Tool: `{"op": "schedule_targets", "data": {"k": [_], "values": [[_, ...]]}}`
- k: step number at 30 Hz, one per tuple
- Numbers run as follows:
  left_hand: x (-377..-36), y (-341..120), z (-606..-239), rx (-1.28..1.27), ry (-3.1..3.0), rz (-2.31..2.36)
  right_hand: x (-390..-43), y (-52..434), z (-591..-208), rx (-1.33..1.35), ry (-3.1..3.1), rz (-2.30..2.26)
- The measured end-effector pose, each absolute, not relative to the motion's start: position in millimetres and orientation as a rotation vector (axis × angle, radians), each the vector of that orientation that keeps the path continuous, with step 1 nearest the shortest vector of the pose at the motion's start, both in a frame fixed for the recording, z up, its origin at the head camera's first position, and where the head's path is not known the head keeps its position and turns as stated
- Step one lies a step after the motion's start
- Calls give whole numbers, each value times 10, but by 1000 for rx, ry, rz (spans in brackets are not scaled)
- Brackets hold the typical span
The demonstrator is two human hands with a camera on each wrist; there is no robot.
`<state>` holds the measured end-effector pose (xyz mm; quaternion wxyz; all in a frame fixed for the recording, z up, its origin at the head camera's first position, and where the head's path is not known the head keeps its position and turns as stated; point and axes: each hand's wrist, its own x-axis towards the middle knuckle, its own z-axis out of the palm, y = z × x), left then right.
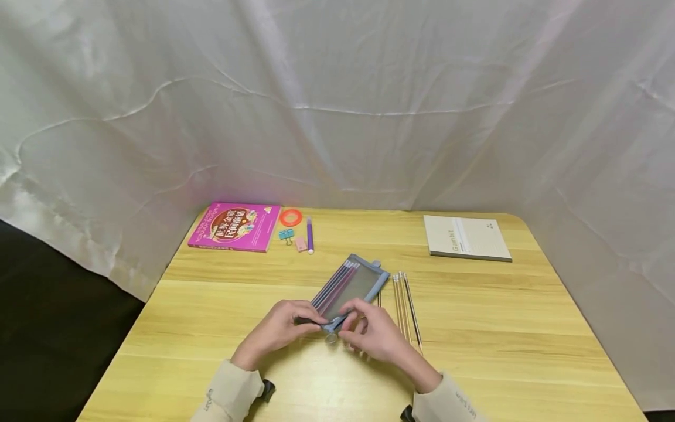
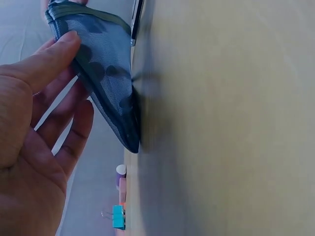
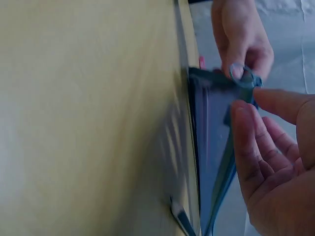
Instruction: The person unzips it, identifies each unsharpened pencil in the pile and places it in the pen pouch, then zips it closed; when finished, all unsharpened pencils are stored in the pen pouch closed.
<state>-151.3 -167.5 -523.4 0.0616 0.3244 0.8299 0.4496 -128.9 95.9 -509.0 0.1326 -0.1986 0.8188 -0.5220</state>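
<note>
- The pencil case lies slantwise at the middle of the table, its near end lifted between both hands, its far end pointing away to the right.
- The left hand pinches the near corner, thumb and fingers curled on the fabric; in the left wrist view the thumb presses the mesh.
- The right hand holds the same end from the right, fingertips narrow on the edge by the zip ring.
- The case looks light and soft: thin mesh that sags and folds, so it likely needs holding at the bound edge or corner, not the middle.
- The pens inside look loose and may slide toward the lower end.
- Pencils lie just right of the case.
- A pink book lies far left, and a notebook far right.
</note>
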Motion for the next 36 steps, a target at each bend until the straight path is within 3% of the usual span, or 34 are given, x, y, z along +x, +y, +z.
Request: {"op": "schedule_targets", "data": {"k": [5, 16, 36], "values": [[-1527, -1663, -5233, 974, 2508, 1361, -1206, 870, -5108, -750, 2529, -1381], [-1548, -1671, -5224, 955, 2531, 1331, -1176, 690, -5196, -823, 2916, -1094], [-1542, -1651, -5224, 928, 2552, 1317, -1146, 734, -5215, -1146, 2984, -1233]]}}
